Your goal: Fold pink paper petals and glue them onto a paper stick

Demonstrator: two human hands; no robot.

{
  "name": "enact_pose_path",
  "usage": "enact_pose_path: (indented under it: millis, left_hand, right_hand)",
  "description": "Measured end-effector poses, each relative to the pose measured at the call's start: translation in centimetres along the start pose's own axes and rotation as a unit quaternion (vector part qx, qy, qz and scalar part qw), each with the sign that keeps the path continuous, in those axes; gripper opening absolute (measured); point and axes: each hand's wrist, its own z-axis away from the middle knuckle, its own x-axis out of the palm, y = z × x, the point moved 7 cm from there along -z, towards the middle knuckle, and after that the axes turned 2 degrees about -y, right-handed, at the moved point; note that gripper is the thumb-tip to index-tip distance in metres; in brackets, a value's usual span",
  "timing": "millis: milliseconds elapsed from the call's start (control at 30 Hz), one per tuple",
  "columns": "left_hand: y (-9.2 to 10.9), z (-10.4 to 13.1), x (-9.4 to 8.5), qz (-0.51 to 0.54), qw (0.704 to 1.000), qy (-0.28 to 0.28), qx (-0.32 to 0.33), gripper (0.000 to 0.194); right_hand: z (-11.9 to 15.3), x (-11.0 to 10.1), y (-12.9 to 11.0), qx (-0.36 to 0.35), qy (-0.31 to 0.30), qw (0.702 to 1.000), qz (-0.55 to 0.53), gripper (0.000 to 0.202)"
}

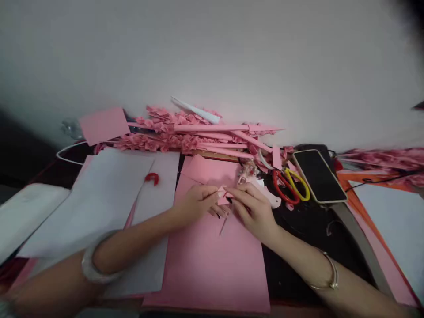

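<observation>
A small folded piece of pink paper (222, 199) is pinched between my two hands above the pink sheets. My left hand (198, 204) grips its left side with thumb and fingers. From the right, my right hand (253, 211) closes its fingertips on the same piece. A thin, pointed stick-like thing (224, 226) shows below the fingers; whether a hand holds it I cannot tell. Under both hands lies a large pink paper sheet (218, 269). Some fingers of the left hand are partly hidden behind the small piece.
White sheets (109, 190) lie at left, with a red curved object (152, 178) on them. Red-handled scissors (284, 190), yellow-handled scissors (300, 185) and a phone (320, 176) lie at right. Pink paper flower stems (212, 129) line the wall. More paper (394, 221) sits far right.
</observation>
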Motion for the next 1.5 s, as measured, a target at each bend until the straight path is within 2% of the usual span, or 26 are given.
enact_pose_path:
  millis: [300, 767, 1067, 1300, 1500]
  left_hand:
    - [-0.1, -0.2, 0.1, 0.053, 0.999, -0.006, -0.004, 0.031]
    - [0.1, -0.2, -0.2, 0.149, 0.989, 0.003, -0.018, 0.028]
    - [0.1, -0.3, -0.2, 0.17, 0.985, 0.002, -0.022, 0.029]
    - [0.5, -0.3, -0.1, 0.175, 0.985, -0.008, -0.009, 0.03]
    - [0.6, -0.1, -0.2, 0.176, 0.984, -0.024, 0.005, 0.023]
  right_hand:
    - [-0.1, -0.4, -0.6, -0.025, 0.022, 0.999, -0.001, 0.035]
    - [-0.6, -0.6, -1.2, -0.037, 0.021, 0.999, 0.009, 0.032]
    - [-0.8, -0.5, -1.8, -0.078, 0.007, 0.997, 0.014, 0.031]
    - [-0.7, -0.4, -1.8, -0.079, -0.014, 0.997, 0.011, 0.03]
    - [-0.5, -0.7, -1.5, -0.056, -0.002, 0.998, -0.012, 0.029]
